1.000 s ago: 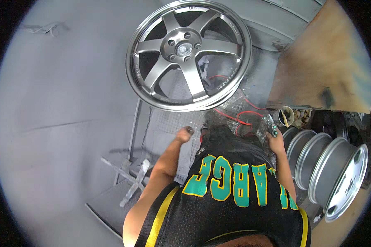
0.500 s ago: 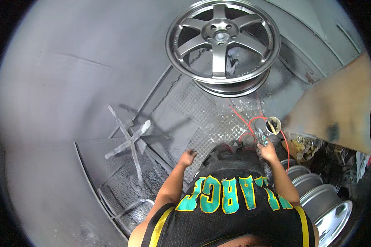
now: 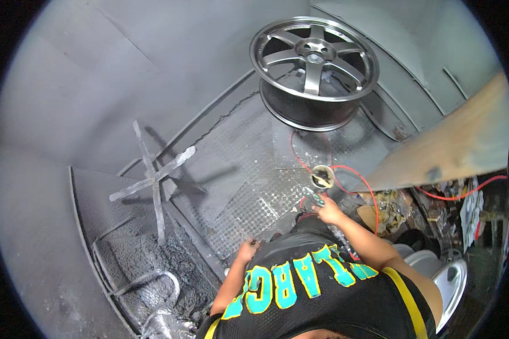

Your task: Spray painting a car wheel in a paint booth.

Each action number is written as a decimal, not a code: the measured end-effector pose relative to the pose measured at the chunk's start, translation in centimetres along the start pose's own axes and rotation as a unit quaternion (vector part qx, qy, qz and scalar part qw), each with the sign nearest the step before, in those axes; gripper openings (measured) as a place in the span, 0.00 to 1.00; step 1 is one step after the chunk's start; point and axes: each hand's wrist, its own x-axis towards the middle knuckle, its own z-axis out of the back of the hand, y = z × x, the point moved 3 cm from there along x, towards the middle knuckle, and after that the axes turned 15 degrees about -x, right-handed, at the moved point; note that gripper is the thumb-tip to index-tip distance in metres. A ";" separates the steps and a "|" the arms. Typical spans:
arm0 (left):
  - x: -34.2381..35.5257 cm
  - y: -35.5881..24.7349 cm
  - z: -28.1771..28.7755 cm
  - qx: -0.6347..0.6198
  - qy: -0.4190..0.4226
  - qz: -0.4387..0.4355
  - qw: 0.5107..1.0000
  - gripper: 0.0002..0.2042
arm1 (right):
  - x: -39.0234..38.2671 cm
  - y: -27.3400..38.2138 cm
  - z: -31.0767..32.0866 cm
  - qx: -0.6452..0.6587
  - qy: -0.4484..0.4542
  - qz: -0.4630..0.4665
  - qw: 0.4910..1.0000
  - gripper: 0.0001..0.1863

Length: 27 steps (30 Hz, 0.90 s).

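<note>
My right hand is closed around the handle of a spray gun, low in front of my body. An open, pale cup sits at the gun's far end, with dark residue and a tan streak inside. My left hand hangs beside my left thigh, fingers curled, and nothing shows in it. Farther ahead, a dark grey, multi-spoke car wheel rim lies face up, raised above the floor. Whatever bears the rim is mostly hidden beneath it.
A paint-crusted, cross-shaped stand rises at left. A red hose loops by the gun. A tan board leans at right, above crumpled waste. Silver rims stand behind my right arm. Grey walls enclose the space.
My view has turned and shifted. The spray gun and right hand now appear farther left, and the raised rim looks smaller and more side-on. Both hands keep their curled grip.
</note>
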 end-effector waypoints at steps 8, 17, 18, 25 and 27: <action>-1.4 2.4 1.8 -0.263 0.019 -0.067 0.962 0.11 | -5.3 8.1 -5.3 -0.003 0.135 0.201 0.970 0.36; 0.6 -12.2 7.1 -0.320 -0.040 -0.156 0.934 0.08 | -10.2 15.3 -6.4 0.017 0.253 0.284 0.925 0.35; 0.5 -13.3 6.9 -0.314 -0.038 -0.161 0.935 0.08 | -10.1 15.4 -5.9 0.018 0.239 0.295 0.925 0.35; -5.2 -24.8 -4.2 0.013 0.267 -0.351 0.897 0.13 | -9.4 17.3 2.3 0.082 0.004 0.352 0.932 0.33; -4.7 -27.1 -5.9 0.017 0.310 -0.353 0.883 0.13 | -9.1 17.6 4.9 0.154 -0.018 0.301 0.941 0.32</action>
